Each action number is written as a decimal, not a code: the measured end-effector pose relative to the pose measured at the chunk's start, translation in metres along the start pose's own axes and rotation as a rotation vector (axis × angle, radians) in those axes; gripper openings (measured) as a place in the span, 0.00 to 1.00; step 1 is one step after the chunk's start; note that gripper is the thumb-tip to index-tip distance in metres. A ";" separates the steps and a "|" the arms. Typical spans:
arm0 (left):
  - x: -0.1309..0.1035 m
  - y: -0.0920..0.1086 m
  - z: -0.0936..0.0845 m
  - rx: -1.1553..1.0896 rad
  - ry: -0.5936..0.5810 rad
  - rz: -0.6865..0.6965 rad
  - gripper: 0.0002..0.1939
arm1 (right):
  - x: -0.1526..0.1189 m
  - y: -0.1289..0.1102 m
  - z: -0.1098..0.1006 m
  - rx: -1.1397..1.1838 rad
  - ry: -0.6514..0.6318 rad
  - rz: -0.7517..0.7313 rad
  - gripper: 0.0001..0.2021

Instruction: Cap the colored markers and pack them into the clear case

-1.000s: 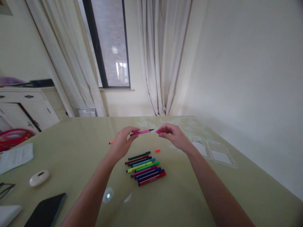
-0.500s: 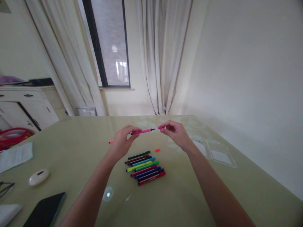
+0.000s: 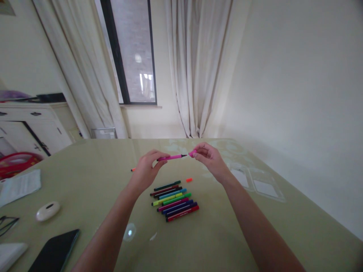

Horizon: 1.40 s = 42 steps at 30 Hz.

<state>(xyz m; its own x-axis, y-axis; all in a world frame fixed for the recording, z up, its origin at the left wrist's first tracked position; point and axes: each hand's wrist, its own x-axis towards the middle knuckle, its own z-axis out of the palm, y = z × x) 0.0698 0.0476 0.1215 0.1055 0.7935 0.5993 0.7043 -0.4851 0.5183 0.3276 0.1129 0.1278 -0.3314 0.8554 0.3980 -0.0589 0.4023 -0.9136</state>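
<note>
Between the fingers of my left hand (image 3: 148, 166) is a pink felt-tip pen (image 3: 173, 157), uncapped, its dark tip pointing right. My right hand (image 3: 208, 158) pinches the pink pen cap (image 3: 192, 153), a small gap away from that tip. Both hands are above the table. Nearer to me, several capped felt-tip pens lie side by side in a slanting row, from a dark green pen (image 3: 167, 185) at the far end to a red pen (image 3: 182, 214) at the near end. A loose orange cap (image 3: 189, 180) lies beyond the row. An orange pen (image 3: 133, 169) is mostly hidden behind my left hand.
On the left of the table (image 3: 221, 234) are a black tablet-like device (image 3: 55, 251), a white oval object (image 3: 48, 211), printed paper (image 3: 21, 187) and dark-framed glasses (image 3: 8, 224). A clear plastic case (image 3: 265, 187) lies at the right, beside the wall.
The pink cap has turned slightly in my right fingers, with the pen and cap still apart. My left hand keeps its hold on the pen. The view has shifted very slightly.
</note>
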 end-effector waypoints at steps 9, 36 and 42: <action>0.000 -0.001 0.001 0.018 -0.017 -0.012 0.10 | -0.001 -0.001 0.004 0.039 -0.048 0.022 0.18; -0.001 0.001 0.008 -0.187 0.102 0.026 0.08 | -0.004 -0.002 0.017 0.049 0.009 -0.038 0.14; 0.000 0.005 0.010 -0.168 0.085 0.010 0.09 | -0.004 0.000 0.017 0.018 0.000 -0.028 0.14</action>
<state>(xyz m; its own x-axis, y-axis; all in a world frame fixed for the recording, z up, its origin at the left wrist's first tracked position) 0.0797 0.0485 0.1178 0.0474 0.7578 0.6507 0.5752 -0.5533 0.6024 0.3134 0.1042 0.1245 -0.3294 0.8439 0.4235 -0.0856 0.4200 -0.9035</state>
